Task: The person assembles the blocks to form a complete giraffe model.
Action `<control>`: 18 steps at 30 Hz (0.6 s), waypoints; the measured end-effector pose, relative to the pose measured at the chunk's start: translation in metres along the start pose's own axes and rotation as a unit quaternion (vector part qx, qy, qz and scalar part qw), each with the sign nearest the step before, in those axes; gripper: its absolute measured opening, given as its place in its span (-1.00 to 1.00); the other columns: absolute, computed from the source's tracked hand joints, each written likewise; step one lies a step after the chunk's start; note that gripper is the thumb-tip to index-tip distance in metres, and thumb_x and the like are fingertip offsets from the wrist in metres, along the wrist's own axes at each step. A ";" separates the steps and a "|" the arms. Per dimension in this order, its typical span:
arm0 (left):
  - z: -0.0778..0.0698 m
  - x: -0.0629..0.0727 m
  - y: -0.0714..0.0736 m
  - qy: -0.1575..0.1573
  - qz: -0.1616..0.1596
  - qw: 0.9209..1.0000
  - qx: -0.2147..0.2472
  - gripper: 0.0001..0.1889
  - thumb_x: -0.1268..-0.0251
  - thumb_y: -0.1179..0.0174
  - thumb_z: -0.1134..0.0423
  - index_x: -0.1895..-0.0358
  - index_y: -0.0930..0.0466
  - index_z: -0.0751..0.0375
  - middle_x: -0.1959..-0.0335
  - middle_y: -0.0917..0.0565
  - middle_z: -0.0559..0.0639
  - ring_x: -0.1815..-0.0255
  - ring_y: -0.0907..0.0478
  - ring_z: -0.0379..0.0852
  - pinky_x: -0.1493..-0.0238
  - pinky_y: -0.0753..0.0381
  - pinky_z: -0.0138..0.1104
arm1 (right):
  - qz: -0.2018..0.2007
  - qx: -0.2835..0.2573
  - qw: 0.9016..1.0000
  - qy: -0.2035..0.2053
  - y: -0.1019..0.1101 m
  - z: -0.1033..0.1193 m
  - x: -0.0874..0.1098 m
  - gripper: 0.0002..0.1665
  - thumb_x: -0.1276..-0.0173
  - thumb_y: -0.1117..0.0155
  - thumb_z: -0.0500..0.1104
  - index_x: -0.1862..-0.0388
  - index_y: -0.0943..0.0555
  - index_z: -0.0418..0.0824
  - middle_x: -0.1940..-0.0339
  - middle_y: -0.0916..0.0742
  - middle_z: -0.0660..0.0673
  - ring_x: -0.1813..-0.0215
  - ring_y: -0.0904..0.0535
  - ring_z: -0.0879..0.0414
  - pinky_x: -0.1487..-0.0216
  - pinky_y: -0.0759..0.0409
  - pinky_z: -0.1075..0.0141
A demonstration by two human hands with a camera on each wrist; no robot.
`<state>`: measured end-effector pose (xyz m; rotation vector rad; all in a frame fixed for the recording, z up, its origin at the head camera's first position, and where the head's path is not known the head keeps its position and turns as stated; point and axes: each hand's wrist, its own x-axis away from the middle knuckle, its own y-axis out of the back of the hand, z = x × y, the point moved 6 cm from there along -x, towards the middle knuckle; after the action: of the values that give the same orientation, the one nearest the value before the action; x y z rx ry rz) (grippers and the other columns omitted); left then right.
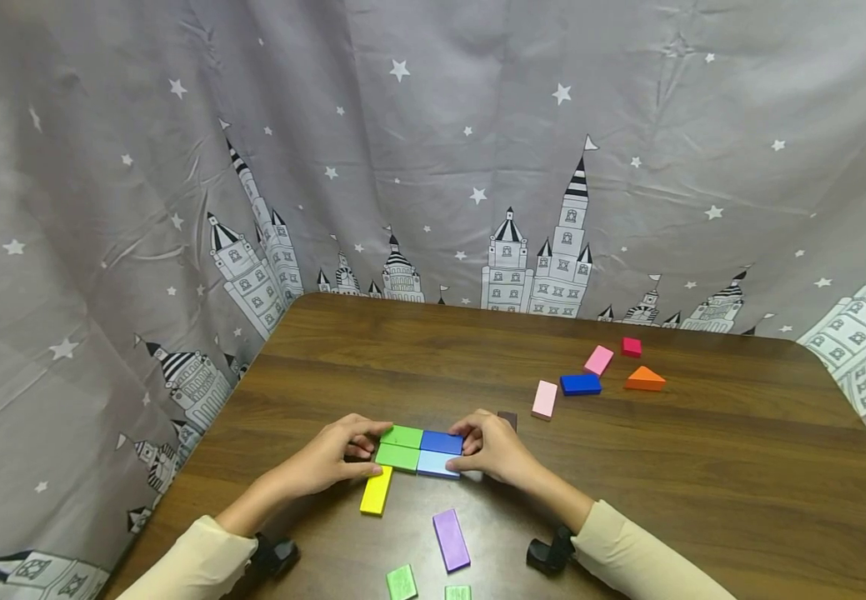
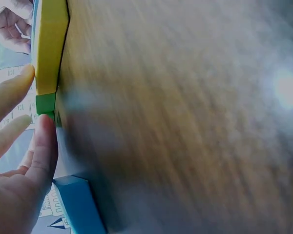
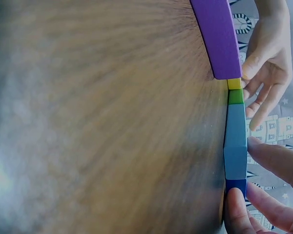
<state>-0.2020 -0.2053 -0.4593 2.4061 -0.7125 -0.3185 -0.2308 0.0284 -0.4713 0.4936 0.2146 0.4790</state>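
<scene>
Two green blocks [image 1: 398, 457], a blue block [image 1: 442, 442] and a light blue block [image 1: 438, 464] lie flat against each other as a rectangle on the table. My left hand [image 1: 338, 450] holds the green pair at its left end, index finger at the far corner, thumb at the near one beside a yellow block [image 1: 376, 492]. At the right end my right hand [image 1: 491, 447] holds the blue pair between thumb and fingers. In the right wrist view, one fingertip [image 3: 236, 197] covers part of the blue block's end. Behind the right hand, a dark brown block [image 1: 508, 419] is partly hidden.
A purple block [image 1: 451, 540] and light green pieces [image 1: 402, 582] lie nearer the front. Toward the back right are a pale pink block [image 1: 544, 400], a pink block [image 1: 598, 360], another blue block [image 1: 580, 385], a red block [image 1: 631, 347] and an orange triangle [image 1: 645, 380]. A grey curtain hangs behind.
</scene>
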 end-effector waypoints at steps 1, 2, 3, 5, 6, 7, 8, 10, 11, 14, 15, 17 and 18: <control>0.000 0.000 0.000 0.002 0.002 1.000 0.000 -0.40 -0.24 -0.40 0.32 -0.31 -0.45 0.47 -0.06 -0.50 0.27 0.06 -0.61 0.04 0.01 -0.67 -0.28 | 0.000 0.000 1.000 0.000 0.000 0.000 0.000 -0.56 0.00 -0.66 -0.29 0.14 -0.70 -0.42 0.30 -0.60 -0.15 0.38 -0.57 0.11 0.38 -0.54 0.49; 0.000 -0.001 0.000 0.003 0.003 1.000 -0.002 -0.41 -0.24 -0.40 0.32 -0.30 -0.47 0.47 -0.06 -0.50 0.27 0.06 -0.61 0.03 0.02 -0.68 -0.30 | 0.000 0.000 1.000 0.000 0.000 0.000 0.000 -0.56 0.00 -0.66 -0.29 0.14 -0.70 -0.42 0.30 -0.60 -0.15 0.38 -0.57 0.11 0.38 -0.54 0.49; 0.000 -0.001 0.000 0.003 0.003 1.000 -0.003 -0.43 -0.24 -0.40 0.33 -0.29 -0.48 0.48 -0.05 -0.50 0.27 0.07 -0.62 0.03 0.03 -0.68 -0.31 | 0.000 -0.001 1.000 0.001 0.000 0.000 0.000 -0.56 0.00 -0.66 -0.29 0.14 -0.70 -0.42 0.30 -0.60 -0.15 0.38 -0.57 0.11 0.38 -0.54 0.49; 0.000 -0.001 -0.001 0.004 0.004 1.000 -0.005 -0.45 -0.24 -0.40 0.34 -0.26 -0.50 0.49 -0.04 -0.50 0.27 0.08 -0.62 0.03 0.04 -0.68 -0.34 | 0.000 -0.002 1.000 0.001 0.000 0.001 0.000 -0.55 0.00 -0.66 -0.30 0.14 -0.70 -0.42 0.30 -0.60 -0.15 0.38 -0.57 0.10 0.38 -0.54 0.49; -0.001 -0.001 -0.001 0.005 0.004 1.000 -0.005 -0.46 -0.24 -0.40 0.34 -0.25 -0.51 0.50 -0.04 -0.50 0.27 0.08 -0.62 0.03 0.04 -0.67 -0.35 | 0.000 -0.002 1.000 0.001 0.000 0.001 0.000 -0.56 0.00 -0.66 -0.29 0.14 -0.70 -0.42 0.30 -0.60 -0.15 0.37 -0.57 0.10 0.38 -0.54 0.49; -0.001 -0.001 -0.001 0.006 0.004 1.000 -0.006 -0.47 -0.24 -0.40 0.35 -0.24 -0.52 0.50 -0.04 -0.50 0.27 0.08 -0.63 0.04 0.04 -0.67 -0.36 | 0.001 -0.003 1.000 0.001 0.000 0.001 0.000 -0.56 0.00 -0.66 -0.29 0.14 -0.70 -0.42 0.30 -0.60 -0.15 0.37 -0.57 0.10 0.38 -0.54 0.49; -0.001 -0.001 -0.001 0.006 0.004 1.000 -0.007 -0.47 -0.23 -0.40 0.35 -0.24 -0.52 0.51 -0.03 -0.51 0.27 0.08 -0.63 0.04 0.05 -0.67 -0.36 | 0.001 -0.003 1.000 0.001 0.000 0.001 0.000 -0.55 0.00 -0.66 -0.29 0.14 -0.70 -0.42 0.30 -0.60 -0.15 0.37 -0.57 0.10 0.38 -0.54 0.49; -0.001 -0.001 -0.001 0.009 0.002 1.000 -0.008 -0.47 -0.23 -0.40 0.35 -0.24 -0.52 0.51 -0.03 -0.52 0.27 0.07 -0.63 0.04 0.03 -0.67 -0.36 | 0.001 -0.002 1.000 0.001 0.000 0.001 0.000 -0.55 0.00 -0.66 -0.29 0.13 -0.70 -0.42 0.30 -0.60 -0.15 0.37 -0.57 0.10 0.37 -0.54 0.48; 0.000 0.000 -0.001 0.010 0.001 1.000 -0.008 -0.47 -0.23 -0.40 0.35 -0.23 -0.52 0.52 -0.03 -0.52 0.26 0.07 -0.63 0.04 0.03 -0.67 -0.35 | 0.002 -0.002 1.000 0.001 0.000 0.001 0.000 -0.55 0.00 -0.66 -0.29 0.13 -0.70 -0.42 0.30 -0.60 -0.15 0.37 -0.57 0.11 0.37 -0.54 0.48; 0.000 0.000 0.000 0.011 -0.003 1.000 -0.003 -0.47 -0.22 -0.41 0.35 -0.21 -0.53 0.53 -0.03 -0.54 0.27 0.06 -0.62 0.05 0.00 -0.67 -0.32 | 0.002 -0.002 1.000 0.001 0.000 0.000 0.000 -0.55 0.00 -0.66 -0.29 0.13 -0.70 -0.42 0.30 -0.60 -0.15 0.38 -0.56 0.11 0.38 -0.54 0.49; 0.000 0.000 0.000 0.013 -0.003 1.000 0.000 -0.48 -0.22 -0.41 0.35 -0.21 -0.53 0.54 -0.03 -0.54 0.27 0.05 -0.62 0.07 -0.01 -0.66 -0.32 | 0.002 -0.002 1.000 0.001 0.000 0.000 0.000 -0.55 0.00 -0.66 -0.29 0.13 -0.70 -0.42 0.30 -0.60 -0.15 0.38 -0.56 0.12 0.38 -0.54 0.49; 0.001 0.000 0.000 0.018 -0.004 1.000 0.008 -0.49 -0.22 -0.41 0.36 -0.20 -0.54 0.55 -0.04 -0.54 0.28 0.03 -0.62 0.09 -0.02 -0.66 -0.31 | 0.001 -0.002 1.000 0.000 0.000 0.000 0.000 -0.55 0.00 -0.66 -0.29 0.13 -0.70 -0.42 0.30 -0.60 -0.15 0.38 -0.56 0.12 0.38 -0.54 0.49; 0.002 0.000 0.000 0.020 -0.004 1.000 0.011 -0.49 -0.22 -0.41 0.36 -0.19 -0.54 0.55 -0.05 -0.54 0.28 0.02 -0.62 0.10 -0.03 -0.65 -0.31 | 0.001 -0.001 1.000 0.000 0.000 -0.001 0.000 -0.55 0.00 -0.66 -0.28 0.13 -0.70 -0.42 0.31 -0.60 -0.15 0.38 -0.56 0.12 0.38 -0.54 0.48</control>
<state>-0.2029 -0.2057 -0.4612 2.4303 -0.6928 -0.2649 -0.2310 0.0285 -0.4718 0.4917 0.2139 0.4809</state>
